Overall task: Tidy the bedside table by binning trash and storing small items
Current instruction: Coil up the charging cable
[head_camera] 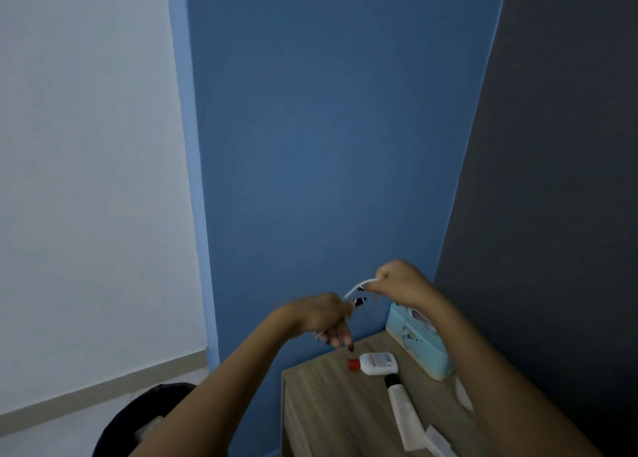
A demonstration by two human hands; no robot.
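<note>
Both hands are raised above the bedside table point(331, 408), the left hand point(319, 315) closed around one end of a thin white cable point(357, 285) and the right hand point(400, 279) pinching the other end. Below them a small white bottle point(378, 364) with a red cap lies on its side, just beside a white tube point(404, 411). A light blue box point(419, 348) stands against the wall point(328, 128), and a dark bin point(138, 422) sits on the floor to the table's left.

- Bedside table point(331, 405) stood at lower right, in the wall corner.
- Small bottle point(376, 364) lay on its side near table's back-left edge.
- Tube point(402, 411) lay just in front of bottle, running twd the person.
- Storage pouch point(416, 344) sat at back right, vs. the wall.
- Bin point(145, 422) was on floor, left of table.
</note>
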